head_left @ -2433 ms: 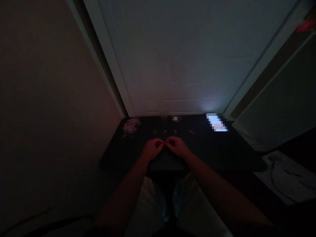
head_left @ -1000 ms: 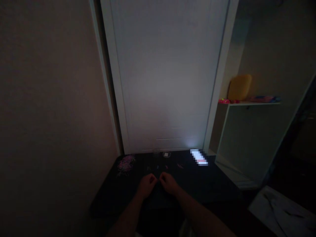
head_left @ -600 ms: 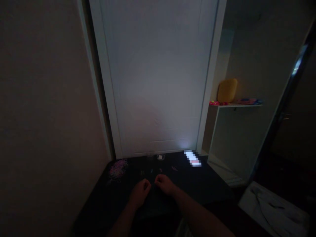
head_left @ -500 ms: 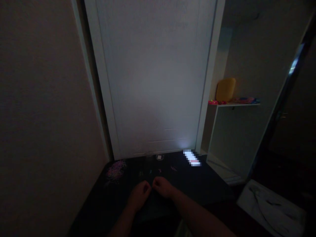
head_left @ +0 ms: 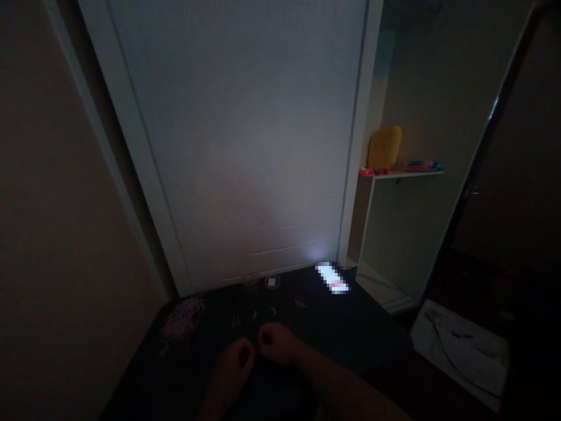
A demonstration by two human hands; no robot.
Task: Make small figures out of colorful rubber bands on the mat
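Pinkish strands (head_left: 183,317) lie heaped on our worktop's (head_left: 337,330) left. Our left hand (head_left: 234,365) and right hand (head_left: 277,344) curl just apart; whether they pinch anything, we cannot tell. Working this dimly, we could knock the small bits (head_left: 273,310) beyond.

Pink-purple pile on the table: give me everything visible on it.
The pink-purple pile is a loose, tangled heap of many thin, small pieces, with paler bits mixed in and a few strays along its near edge. It lies low and spread out at the far left corner of the dark table. Neither hand touches it; the left hand is the nearer. Too dark to tell the material or single shapes.
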